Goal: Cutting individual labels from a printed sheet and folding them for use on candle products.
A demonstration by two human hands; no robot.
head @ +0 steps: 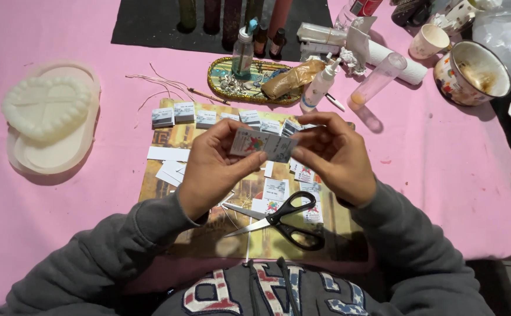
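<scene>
My left hand (pixel 211 169) and my right hand (pixel 334 155) are raised above the table, and together they hold a small printed paper strip (pixel 262 144) between thumbs and fingers. Under them lies a yellowish patterned mat (pixel 167 137) scattered with small cut paper labels (pixel 276 189). A row of folded paper labels (pixel 184 111) lines the mat's far edge. Black-handled scissors (pixel 285 224) lie half open on the mat near my chest.
A white scalloped mould (pixel 47 117) rests on the pink tablecloth at the left. Behind the mat are an oval tray (pixel 217 82) with a spray bottle (pixel 243 52), a dropper bottle (pixel 319 89), a clear tube (pixel 377 80), a paper cup (pixel 429 41) and a patterned bowl (pixel 472 73).
</scene>
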